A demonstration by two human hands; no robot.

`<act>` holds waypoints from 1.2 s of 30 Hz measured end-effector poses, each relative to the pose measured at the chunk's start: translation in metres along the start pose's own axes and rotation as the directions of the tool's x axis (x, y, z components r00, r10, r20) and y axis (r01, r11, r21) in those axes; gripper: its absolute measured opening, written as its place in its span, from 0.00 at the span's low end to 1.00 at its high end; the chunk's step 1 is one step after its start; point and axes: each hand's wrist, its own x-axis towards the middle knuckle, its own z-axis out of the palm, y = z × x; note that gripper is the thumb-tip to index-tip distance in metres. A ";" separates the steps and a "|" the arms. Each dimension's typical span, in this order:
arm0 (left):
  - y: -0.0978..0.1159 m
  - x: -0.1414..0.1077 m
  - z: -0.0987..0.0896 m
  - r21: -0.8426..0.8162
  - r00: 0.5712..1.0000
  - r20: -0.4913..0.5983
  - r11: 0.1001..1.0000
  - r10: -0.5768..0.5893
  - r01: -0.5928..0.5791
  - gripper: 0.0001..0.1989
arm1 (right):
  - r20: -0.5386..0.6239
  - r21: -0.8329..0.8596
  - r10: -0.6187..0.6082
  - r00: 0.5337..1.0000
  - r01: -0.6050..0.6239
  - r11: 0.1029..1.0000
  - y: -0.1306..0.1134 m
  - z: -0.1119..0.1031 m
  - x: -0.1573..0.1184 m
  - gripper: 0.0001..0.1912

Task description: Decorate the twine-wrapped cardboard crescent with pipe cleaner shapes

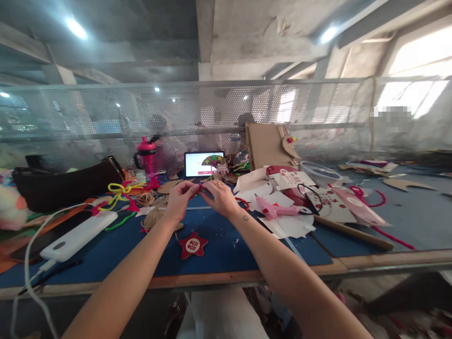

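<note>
Above the blue mat (226, 256), my left hand (179, 201) and my right hand (223, 198) meet fingertip to fingertip. Pinched between them is a small magenta piece (201, 187) with a bit of green; the fingers cover most of it, so its kind is unclear. A ring sits on my right hand. Below the hands, near the table's front edge, lies a red star ornament (193, 245) with a pale round emblem. A ball of twine (152, 219) rests beside my left wrist.
A pink glue gun (277, 208) lies on paper scraps to the right, near a cardboard strip (353, 231). At left are a white power bank (78, 237) with its cable, yellow pipe cleaners (122, 192) and a black pouch (67, 183). Behind stand a tablet (194, 162) and a pink bottle (146, 157).
</note>
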 end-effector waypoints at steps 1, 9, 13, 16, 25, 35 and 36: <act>0.000 0.000 0.000 -0.021 1.000 0.001 1.000 -0.007 0.007 0.11 | 0.002 0.002 -0.003 1.000 0.003 1.000 0.000 0.000 0.000 0.10; -0.001 0.001 -0.002 -0.050 0.998 0.018 0.997 -0.052 0.053 0.11 | 0.034 0.005 0.011 0.999 -0.011 1.000 0.003 -0.005 0.003 0.09; -0.003 0.003 -0.005 -0.009 0.998 0.035 0.999 -0.052 0.052 0.12 | 0.058 0.017 0.032 0.998 -0.033 0.999 0.002 -0.007 0.003 0.10; -0.002 0.003 -0.005 0.041 0.998 0.064 0.999 -0.026 0.024 0.12 | 0.066 0.015 0.033 0.997 -0.034 0.999 0.004 -0.008 0.002 0.10; 0.002 0.002 -0.005 0.051 0.994 0.065 0.995 -0.090 0.086 0.13 | 0.058 -0.015 0.019 0.998 -0.018 1.000 0.005 -0.006 0.002 0.10; 0.002 0.002 -0.006 -0.104 0.965 0.075 0.961 -0.251 0.258 0.14 | 0.127 0.204 0.145 0.981 -0.169 0.964 0.000 -0.007 0.002 0.11; 0.001 0.003 -0.006 -0.100 0.964 0.082 0.960 -0.253 0.261 0.14 | 0.133 0.229 0.166 0.977 -0.193 0.954 0.000 -0.007 0.002 0.12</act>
